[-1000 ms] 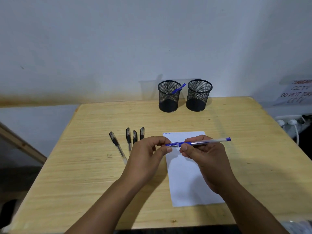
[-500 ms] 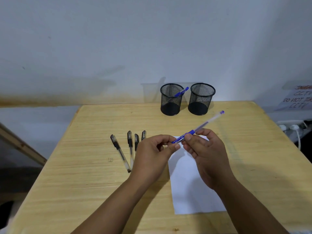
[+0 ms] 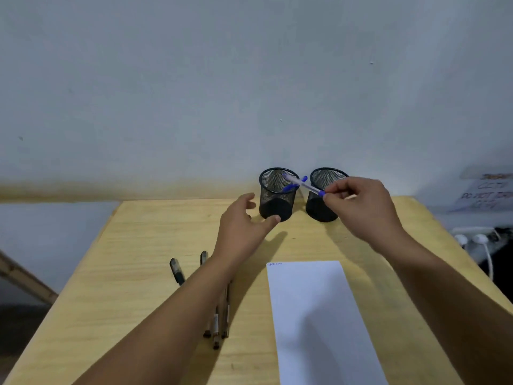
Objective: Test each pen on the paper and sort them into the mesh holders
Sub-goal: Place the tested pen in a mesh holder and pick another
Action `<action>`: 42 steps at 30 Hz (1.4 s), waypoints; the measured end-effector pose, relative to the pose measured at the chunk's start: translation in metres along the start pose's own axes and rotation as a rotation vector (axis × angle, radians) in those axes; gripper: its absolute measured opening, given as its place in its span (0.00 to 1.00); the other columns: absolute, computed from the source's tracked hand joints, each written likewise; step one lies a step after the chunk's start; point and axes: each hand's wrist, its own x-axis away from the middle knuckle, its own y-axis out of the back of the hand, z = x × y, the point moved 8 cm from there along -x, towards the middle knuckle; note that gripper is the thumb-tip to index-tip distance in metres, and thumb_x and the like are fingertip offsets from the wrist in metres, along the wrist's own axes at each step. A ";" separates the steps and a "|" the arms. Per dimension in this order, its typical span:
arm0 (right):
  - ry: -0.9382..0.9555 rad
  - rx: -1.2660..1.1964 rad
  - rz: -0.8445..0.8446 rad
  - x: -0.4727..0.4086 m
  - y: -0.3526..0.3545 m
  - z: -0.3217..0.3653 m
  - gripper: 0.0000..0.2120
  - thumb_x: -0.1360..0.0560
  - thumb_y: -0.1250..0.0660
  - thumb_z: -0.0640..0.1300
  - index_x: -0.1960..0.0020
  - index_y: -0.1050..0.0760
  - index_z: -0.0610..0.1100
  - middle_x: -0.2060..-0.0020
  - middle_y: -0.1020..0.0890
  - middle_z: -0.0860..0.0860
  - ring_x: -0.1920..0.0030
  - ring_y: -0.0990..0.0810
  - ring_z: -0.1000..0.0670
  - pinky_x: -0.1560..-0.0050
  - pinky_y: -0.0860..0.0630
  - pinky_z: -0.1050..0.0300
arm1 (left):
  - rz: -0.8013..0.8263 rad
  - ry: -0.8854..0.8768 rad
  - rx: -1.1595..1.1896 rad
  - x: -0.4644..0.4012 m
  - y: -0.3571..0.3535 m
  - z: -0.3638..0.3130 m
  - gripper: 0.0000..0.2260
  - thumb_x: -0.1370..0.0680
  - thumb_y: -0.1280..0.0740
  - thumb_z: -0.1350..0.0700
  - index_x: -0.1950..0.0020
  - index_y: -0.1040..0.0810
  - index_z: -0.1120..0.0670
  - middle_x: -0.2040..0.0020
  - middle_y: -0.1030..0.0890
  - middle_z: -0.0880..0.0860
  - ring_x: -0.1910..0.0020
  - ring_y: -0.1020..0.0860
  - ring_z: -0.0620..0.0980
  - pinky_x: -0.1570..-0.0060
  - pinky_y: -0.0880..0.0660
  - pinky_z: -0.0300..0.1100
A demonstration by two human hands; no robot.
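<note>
Two black mesh holders stand at the table's far edge. The left holder (image 3: 277,194) has a blue pen (image 3: 291,187) leaning inside it; what the right holder (image 3: 323,195) contains cannot be seen. My right hand (image 3: 358,202) pinches a second blue pen (image 3: 304,185) by its end, its other end reaching over the left holder's rim. My left hand (image 3: 244,220) is open, fingers apart, just left of the left holder with the thumb near its base. White paper (image 3: 316,315) lies in front. Several black pens (image 3: 219,315) lie under my left forearm.
The wooden table (image 3: 138,273) ends close behind the holders, against a white wall. A power strip with white plugs (image 3: 472,237) sits off the right edge, below a paper sign. The table's left edge drops to the floor.
My right hand has carried the blue pen from over the paper up to the holders. My left hand let go of the pen and reached toward the left holder. The camera tilted upward.
</note>
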 end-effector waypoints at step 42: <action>0.008 0.251 0.533 0.125 -0.156 0.000 0.08 0.30 0.27 0.55 0.55 0.20 0.53 0.64 0.18 0.57 0.61 0.19 0.57 0.57 0.21 0.58 | 0.626 -0.262 -0.620 0.007 0.030 0.031 0.13 0.20 0.33 0.58 0.37 0.19 0.46 0.38 0.20 0.45 0.37 0.26 0.47 0.41 0.28 0.46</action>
